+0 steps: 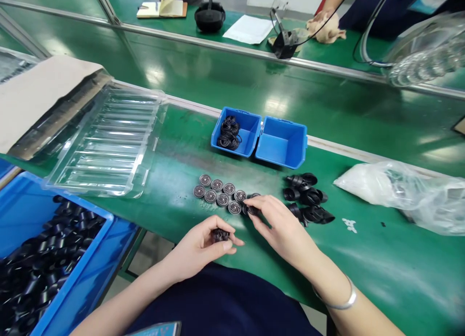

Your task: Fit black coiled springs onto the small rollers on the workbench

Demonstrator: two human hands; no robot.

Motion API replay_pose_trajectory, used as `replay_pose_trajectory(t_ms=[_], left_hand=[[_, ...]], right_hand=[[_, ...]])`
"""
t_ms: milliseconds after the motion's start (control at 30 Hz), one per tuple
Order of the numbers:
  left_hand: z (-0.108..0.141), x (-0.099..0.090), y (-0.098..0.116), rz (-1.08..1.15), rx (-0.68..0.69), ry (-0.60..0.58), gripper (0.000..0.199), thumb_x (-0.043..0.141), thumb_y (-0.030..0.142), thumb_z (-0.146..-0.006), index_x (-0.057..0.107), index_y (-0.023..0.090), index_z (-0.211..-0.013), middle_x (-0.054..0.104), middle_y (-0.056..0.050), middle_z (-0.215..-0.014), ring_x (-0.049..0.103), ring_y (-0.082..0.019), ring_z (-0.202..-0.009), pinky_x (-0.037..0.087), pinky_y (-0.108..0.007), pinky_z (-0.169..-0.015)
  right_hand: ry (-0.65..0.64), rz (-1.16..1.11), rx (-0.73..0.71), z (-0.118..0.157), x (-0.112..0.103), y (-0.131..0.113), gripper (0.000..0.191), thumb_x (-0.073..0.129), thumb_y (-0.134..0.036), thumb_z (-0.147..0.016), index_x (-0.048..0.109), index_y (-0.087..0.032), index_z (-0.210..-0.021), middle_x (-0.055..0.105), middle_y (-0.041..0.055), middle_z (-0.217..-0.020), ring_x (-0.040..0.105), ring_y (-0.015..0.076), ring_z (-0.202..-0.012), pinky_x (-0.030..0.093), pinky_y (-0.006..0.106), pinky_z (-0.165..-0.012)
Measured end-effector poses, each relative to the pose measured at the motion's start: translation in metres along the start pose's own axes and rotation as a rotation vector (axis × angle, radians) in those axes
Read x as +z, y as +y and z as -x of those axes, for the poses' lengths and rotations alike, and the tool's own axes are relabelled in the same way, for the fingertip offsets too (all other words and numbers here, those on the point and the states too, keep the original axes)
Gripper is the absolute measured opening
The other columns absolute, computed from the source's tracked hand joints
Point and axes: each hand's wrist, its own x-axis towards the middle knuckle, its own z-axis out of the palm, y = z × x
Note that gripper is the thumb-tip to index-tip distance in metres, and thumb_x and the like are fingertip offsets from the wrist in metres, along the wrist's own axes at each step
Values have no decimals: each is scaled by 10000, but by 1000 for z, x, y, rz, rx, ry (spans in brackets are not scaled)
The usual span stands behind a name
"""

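Apparently, the step in hand is to set or take up the dark discs (223, 200), which lie in two rows on the green table (363, 273), and the next move calls for a light fingertip grip. The left hand (205, 246) is half curled, holding a small black part (220, 235); the right hand (281, 224) reaches the rows' right end, whether pinching or only touching one cannot be told.

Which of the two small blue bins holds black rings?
The left blue bin, nearer the clear plastic tray: black rings lie inside it, while none show in the right blue bin.
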Motion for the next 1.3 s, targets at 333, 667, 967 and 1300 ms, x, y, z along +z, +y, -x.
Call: replay_pose_trajectory(t_ms=[333, 667, 967, 1300], left_hand=[[0, -3, 0, -48, -29, -4, 218, 654, 247, -925, 531, 132, -1064, 681, -111, -1082, 644, -242, -1143, 522, -452, -996], [12, -38, 15, -113, 122, 119, 143, 659, 242, -932, 612, 167, -1044, 637, -48, -1014, 670, -199, -1027, 593, -344, -886], [21, -84, 30, -24, 333, 642, 269, 764, 288, -815, 653, 145, -1015, 671, -57, -956, 685, -248, -1027, 599, -374, -905], [0, -107, 10, 3, 412, 725, 328, 802, 305, -760, 641, 143, -997, 682, -43, -927, 688, -233, -1019, 594, -396, -931]], right_hand=[[-2, 86, -18, -1, -4, 0, 358, 593, -181, -950, 508, -152, -1296, 603, 98, -1152, 556, 183, -1083, 508, 363, -949], [-20, 113, 92, 9, 9, 7, 809, 646, -466, -910, 254, -135, -1535, 313, 184, -1550, 311, 264, -1462, 379, 488, -1187], [-180, 290, -67, -39, 24, -12, 804, 626, -570, -876, 315, -265, -1552, 188, 106, -1640, 114, 408, -1516, 230, 686, -1172], [-223, 402, -92, -81, 53, -35, 379, 427, -415, -1012, 525, -264, -1346, 440, 115, -1472, 408, 365, -1335, 395, 608, -1043]])
